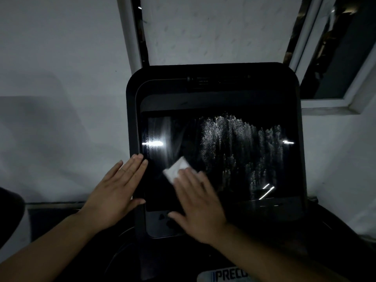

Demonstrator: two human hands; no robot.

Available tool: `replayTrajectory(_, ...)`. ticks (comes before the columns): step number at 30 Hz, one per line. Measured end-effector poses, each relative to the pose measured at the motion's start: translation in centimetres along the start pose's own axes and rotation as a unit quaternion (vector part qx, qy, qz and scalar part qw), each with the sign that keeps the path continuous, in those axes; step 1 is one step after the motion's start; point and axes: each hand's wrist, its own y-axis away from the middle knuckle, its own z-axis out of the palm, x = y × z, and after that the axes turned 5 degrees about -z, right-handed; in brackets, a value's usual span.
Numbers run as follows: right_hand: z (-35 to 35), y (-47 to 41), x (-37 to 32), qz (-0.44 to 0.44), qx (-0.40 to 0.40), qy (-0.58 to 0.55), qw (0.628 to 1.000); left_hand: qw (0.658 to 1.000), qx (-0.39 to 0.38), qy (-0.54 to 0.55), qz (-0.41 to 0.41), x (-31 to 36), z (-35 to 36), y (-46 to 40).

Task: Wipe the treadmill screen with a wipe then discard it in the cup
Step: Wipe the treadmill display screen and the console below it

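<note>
The black treadmill screen (234, 151) fills the middle of the view, with wet streaks across its centre and right side. My right hand (200, 202) lies flat with straight fingers and presses a white folded wipe (177, 168) against the lower left part of the glass. My left hand (116, 190) rests flat on the left edge of the console frame, fingers straight, holding nothing. No cup is in view.
A white wall stands behind the console, with a window frame (325, 102) at the upper right. A logo plate (223, 275) shows at the bottom edge. A dark shape (10, 210) sits at the far left.
</note>
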Motion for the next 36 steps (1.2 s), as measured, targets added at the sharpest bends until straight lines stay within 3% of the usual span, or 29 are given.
replayTrajectory(4,0.8,0.2,-4.4,-0.021,-0.006,-0.005,1.0,1.0,0.004,0.006,0.007,-0.1,0.2,0.0)
replayTrajectory(11,0.7,2.9,1.5,0.213,0.011,0.016,0.977,1.0,-0.004,0.002,0.006,-0.1,0.2,0.0)
replayTrajectory(16,0.6,-1.4,-2.7,0.138,0.036,-0.017,0.99,1.0,-0.006,0.001,0.005,-0.2,0.3,-0.1)
replayTrajectory(20,-0.7,-6.0,-0.7,0.263,0.064,-0.039,0.962,1.0,-0.002,0.012,0.007,-0.2,0.4,0.0)
replayTrajectory(24,-0.9,-8.3,-1.2,0.148,0.06,-0.044,0.986,1.0,0.001,0.017,0.009,-0.3,0.4,0.0)
replayTrajectory(29,-2.1,-9.8,3.9,0.321,0.068,-0.021,0.944,1.0,-0.005,0.005,0.009,-0.3,0.4,0.0)
replayTrajectory(31,-2.2,-10.4,2.6,0.28,0.067,-0.039,0.957,1.0,-0.002,0.007,0.009,-0.2,0.4,0.1)
replayTrajectory(34,-1.9,-10.0,0.2,0.132,0.059,-0.038,0.989,1.0,0.002,0.009,0.015,-0.2,0.5,0.0)
replayTrajectory(36,-2.0,-9.4,2.0,0.115,0.049,0.002,0.992,1.0,0.003,0.007,0.015,-0.2,0.5,0.0)
